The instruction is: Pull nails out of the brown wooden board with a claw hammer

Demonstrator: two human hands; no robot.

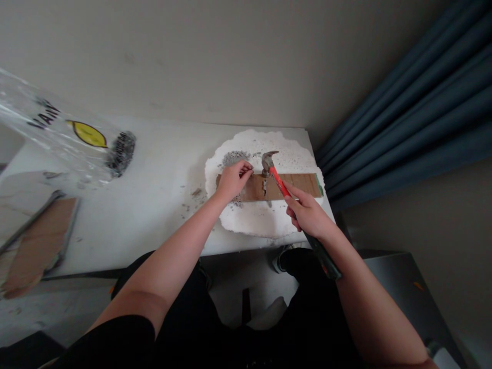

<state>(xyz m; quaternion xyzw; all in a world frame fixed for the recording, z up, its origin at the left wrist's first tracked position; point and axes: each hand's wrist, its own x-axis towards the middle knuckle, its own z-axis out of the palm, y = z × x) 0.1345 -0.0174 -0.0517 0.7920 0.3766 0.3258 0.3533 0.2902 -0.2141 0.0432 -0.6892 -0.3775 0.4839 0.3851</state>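
My right hand (303, 209) grips a claw hammer (277, 180) with a red and dark handle. Its metal head is over the back edge of a brown wooden plank (300, 185), close to a ragged hole in the wood; I cannot tell whether it touches. My left hand (235, 179) is above the plank's left part, with thumb and forefinger pinched together. Whatever those fingertips hold, if anything, is too small to make out. Under the plank is a white, uneven-edged sheet (261, 218). Behind my left hand lies a heap of grey crumbs (235, 157).
On the left, a clear plastic bag (65, 128) with a yellow print holds grey material at its end. A brown board (42, 241) and a dark metal bar (31, 221) lie at the near left of the white table (161, 205). Blue curtains (415, 113) hang at right.
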